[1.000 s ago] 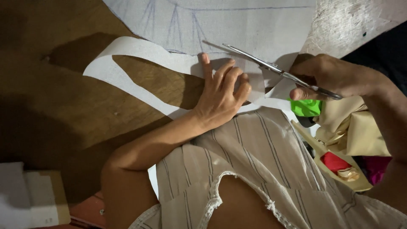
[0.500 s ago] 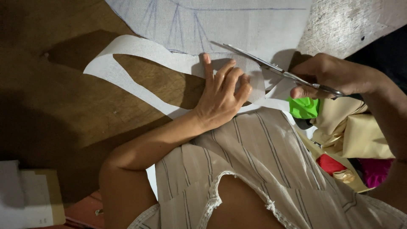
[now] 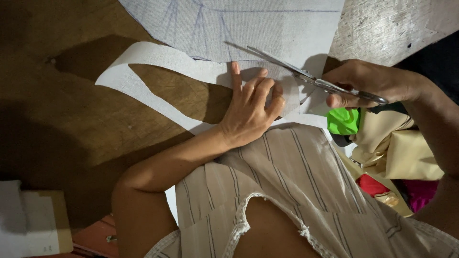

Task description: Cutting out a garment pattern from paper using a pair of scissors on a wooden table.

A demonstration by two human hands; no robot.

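Your left hand (image 3: 251, 112) lies flat, released, on pale grey fabric (image 3: 267, 24) marked with blue lines. At 3 o'clock, your right hand (image 3: 366, 83) grips silver scissors (image 3: 306, 76), blades parted.

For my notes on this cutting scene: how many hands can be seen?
2. The left hand lies flat on the white fabric at the middle. The right hand, at the right, holds scissors over that fabric. No other person's hand shows.
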